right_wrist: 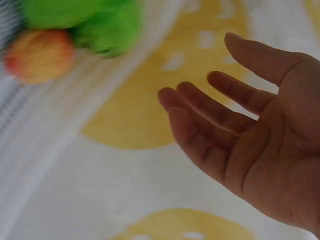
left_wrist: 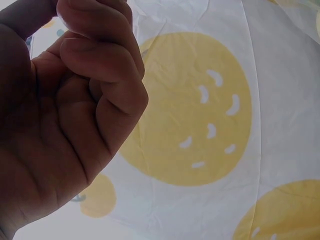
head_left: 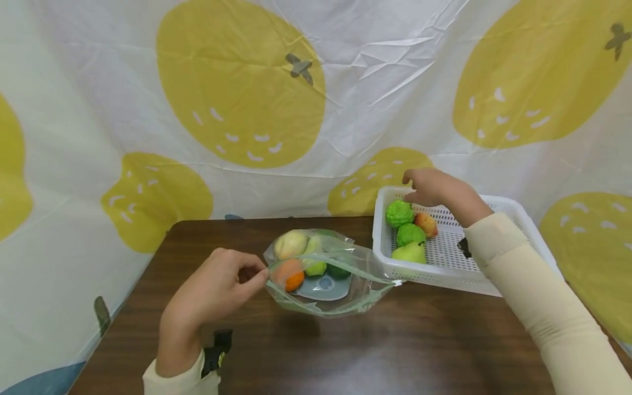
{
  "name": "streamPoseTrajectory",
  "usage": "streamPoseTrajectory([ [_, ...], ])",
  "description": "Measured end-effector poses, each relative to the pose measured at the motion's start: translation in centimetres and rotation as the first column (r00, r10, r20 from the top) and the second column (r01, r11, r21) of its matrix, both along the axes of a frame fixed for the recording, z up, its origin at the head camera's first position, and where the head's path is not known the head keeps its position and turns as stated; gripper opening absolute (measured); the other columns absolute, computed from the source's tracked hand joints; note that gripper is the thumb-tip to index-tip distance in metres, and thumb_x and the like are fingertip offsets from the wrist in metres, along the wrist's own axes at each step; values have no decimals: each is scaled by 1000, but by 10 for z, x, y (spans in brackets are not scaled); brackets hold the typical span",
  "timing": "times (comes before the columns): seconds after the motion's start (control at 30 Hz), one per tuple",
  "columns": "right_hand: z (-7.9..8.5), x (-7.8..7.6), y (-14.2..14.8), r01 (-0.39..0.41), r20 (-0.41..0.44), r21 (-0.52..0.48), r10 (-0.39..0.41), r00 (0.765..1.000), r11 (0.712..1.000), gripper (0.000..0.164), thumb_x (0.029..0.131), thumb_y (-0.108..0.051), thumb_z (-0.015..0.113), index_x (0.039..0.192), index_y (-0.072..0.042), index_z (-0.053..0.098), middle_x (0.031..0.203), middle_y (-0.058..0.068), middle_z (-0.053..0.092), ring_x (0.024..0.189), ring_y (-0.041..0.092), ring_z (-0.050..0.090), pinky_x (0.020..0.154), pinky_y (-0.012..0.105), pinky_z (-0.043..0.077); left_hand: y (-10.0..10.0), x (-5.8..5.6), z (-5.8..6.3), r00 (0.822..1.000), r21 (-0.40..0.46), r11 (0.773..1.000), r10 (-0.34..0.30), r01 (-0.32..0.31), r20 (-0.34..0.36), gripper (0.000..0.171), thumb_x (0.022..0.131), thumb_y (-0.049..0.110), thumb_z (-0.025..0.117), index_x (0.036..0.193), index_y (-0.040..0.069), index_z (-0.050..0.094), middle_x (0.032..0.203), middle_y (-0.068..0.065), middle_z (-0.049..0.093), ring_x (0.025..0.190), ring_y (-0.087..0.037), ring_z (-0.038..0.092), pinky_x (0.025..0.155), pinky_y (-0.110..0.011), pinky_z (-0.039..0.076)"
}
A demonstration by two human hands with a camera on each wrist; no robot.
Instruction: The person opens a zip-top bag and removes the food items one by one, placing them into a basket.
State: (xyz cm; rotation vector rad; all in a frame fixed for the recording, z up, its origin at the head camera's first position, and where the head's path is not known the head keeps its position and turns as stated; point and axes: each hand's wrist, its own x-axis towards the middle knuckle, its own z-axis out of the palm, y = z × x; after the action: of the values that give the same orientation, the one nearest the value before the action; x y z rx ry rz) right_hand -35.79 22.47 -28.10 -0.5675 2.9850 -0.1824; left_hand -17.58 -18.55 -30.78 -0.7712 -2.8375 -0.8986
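My left hand (head_left: 215, 286) pinches the left edge of a clear zip bag (head_left: 323, 311) at its green-rimmed mouth. The bag's mouth gapes. Inside it show an orange fruit (head_left: 294, 281), a pale yellow-cream fruit (head_left: 290, 244) and several green pieces. In the left wrist view the fingers (left_wrist: 107, 65) are curled; the bag is out of that view. My right hand (head_left: 430, 187) hovers over the back left of a white basket (head_left: 515, 211), fingers apart and holding nothing. Below it lie a green leafy head (head_left: 399, 213), an orange-red fruit (head_left: 427, 224), a round green piece (head_left: 410, 235) and a green pear (head_left: 410, 253).
The dark wooden table (head_left: 419, 351) carries the bag and the basket. A curtain with yellow fruit prints (head_left: 242, 82) hangs right behind the table. A white slider (head_left: 396, 283) sits at the bag's right corner, close to the basket's front left corner.
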Motion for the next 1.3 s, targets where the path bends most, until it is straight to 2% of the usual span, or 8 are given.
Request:
streamPoseTrajectory([
  [0.2, 44, 75, -31, -99, -203, -158, 66, 977, 983, 49, 97, -24, 67, 138, -2, 51, 130, 21, 62, 114, 39, 62, 97, 55, 49, -1, -1, 0, 1000, 11, 1000, 0, 0, -8, 17, 94, 13, 64, 83, 18, 76, 70, 12, 65, 61, -3, 56, 61, -23, 50],
  [0.33, 58, 130, -45, -207, -327, -243, 121, 937, 948, 49, 95, -22, 70, 138, -6, 53, 129, 14, 64, 107, 31, 67, 91, 50, 52, -2, -3, -1, 1000, 20, 1000, 1, -1, -21, 17, 95, 13, 64, 84, 18, 76, 70, 12, 66, 61, -3, 57, 60, -23, 50],
  [0.5, 44, 176, -57, -383, -498, -315, 192, 846, 868, 46, 90, -15, 76, 133, -9, 59, 118, 4, 70, 93, 16, 70, 80, 38, 57, -5, -1, 0, 999, 22, 1000, 7, -6, -41, 17, 95, 13, 64, 83, 17, 76, 69, 12, 65, 60, -3, 56, 59, -23, 50],
  [0.6, 25, 194, -64, -437, -529, -353, 209, 823, 827, 46, 88, -15, 78, 131, -11, 63, 117, -3, 70, 93, 8, 68, 79, 31, 56, -6, -1, 0, 999, 26, 1000, 3, -2, -47, 16, 95, 13, 65, 84, 17, 76, 69, 12, 65, 60, -3, 56, 58, -23, 50],
  [0.73, 10, 202, -77, -485, -479, -376, 283, 831, 789, 44, 89, -19, 78, 130, -14, 63, 117, -8, 69, 98, 5, 67, 84, 30, 55, -6, 0, -1, 999, 44, 999, 5, -3, -47, 16, 95, 14, 65, 85, 17, 76, 69, 12, 65, 59, -3, 56, 58, -23, 50],
  [0.93, -6, 196, -100, -551, -351, -362, 437, 828, 752, 29, 96, -16, 68, 125, -12, 65, 114, -4, 72, 93, 3, 70, 81, 27, 58, -8, 3, -1, 998, 59, 998, 33, -30, -52, 16, 95, 13, 65, 85, 17, 77, 68, 13, 64, 59, -3, 55, 57, -24, 49],
  [1.2, -28, 189, -134, -546, -221, -228, 503, 835, 806, 30, 98, -9, 63, 128, -13, 66, 123, -4, 69, 111, 10, 65, 96, 31, 53, -8, 1, -1, 997, 69, 998, 18, -13, -70, 17, 96, 13, 65, 85, 17, 77, 68, 13, 64, 59, -2, 56, 57, -23, 50],
  [1.3, -40, 184, -148, -544, -195, -179, 512, 837, 820, 32, 94, -3, 65, 125, -13, 65, 118, -4, 68, 108, 11, 65, 95, 29, 53, -7, 0, -2, 998, 73, 997, 13, -8, -60, 16, 95, 13, 65, 85, 17, 77, 68, 13, 65, 59, -2, 56, 57, -23, 50],
])
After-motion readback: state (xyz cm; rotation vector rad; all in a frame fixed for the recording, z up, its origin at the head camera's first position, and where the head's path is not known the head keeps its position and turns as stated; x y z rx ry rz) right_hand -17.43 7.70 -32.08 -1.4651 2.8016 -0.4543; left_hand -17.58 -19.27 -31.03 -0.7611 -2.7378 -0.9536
